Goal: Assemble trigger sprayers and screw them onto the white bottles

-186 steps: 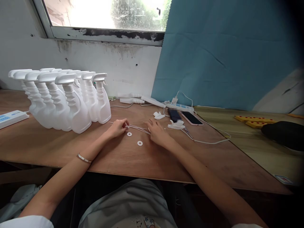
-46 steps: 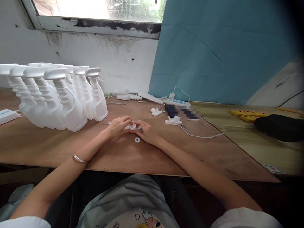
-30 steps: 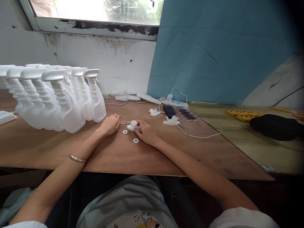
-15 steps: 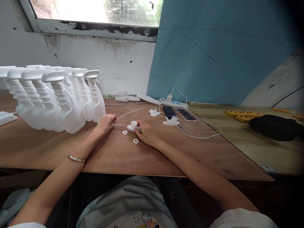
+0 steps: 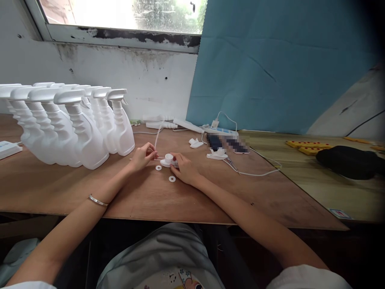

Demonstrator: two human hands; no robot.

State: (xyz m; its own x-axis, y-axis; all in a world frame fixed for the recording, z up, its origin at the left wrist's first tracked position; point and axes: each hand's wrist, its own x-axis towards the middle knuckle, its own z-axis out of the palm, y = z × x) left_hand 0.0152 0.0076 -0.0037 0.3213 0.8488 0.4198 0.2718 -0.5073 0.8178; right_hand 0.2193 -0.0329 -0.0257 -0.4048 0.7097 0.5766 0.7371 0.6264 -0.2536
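Tube (image 5: pixel 157 138), thin and pale, rises from the fingertips of the left hand (image 5: pixel 143 155) and curves up and away toward the wall. The thumb and forefinger close narrowly on its lower end, and that end points toward a small white cap (image 5: pixel 167 159) just to the right. The cap rests on the table (image 5: pixel 210 196), with its round neck upward. The right hand (image 5: pixel 184 169) lies on the table beside it, fingers curled, the fingertips (image 5: pixel 174 160) pressed on the cap's right side and holding it in place. Whether the tube's tip touches the cap I cannot tell. A few more thin tubes seem to lie flat between the two hands, too faint to count.

Two white washers lie flat on the wood just in front of the cap: one washer (image 5: pixel 158 167) between the hands, the other washer (image 5: pixel 172 179) at the heel of the right fingers. A thin bracelet (image 5: pixel 98 200) circles the left wrist.

To the left, white spray bottles (image 5: pixel 90 132) stand upright in close rows, the nearest one near the left hand. Behind the cap, against the wall, lie a power strip (image 5: pixel 222 130), two phones (image 5: pixel 228 143) and a white cable (image 5: pixel 258 172) that loops toward the right. A blue sheet (image 5: pixel 270 68) hangs behind them, beneath a window (image 5: pixel 126 16).
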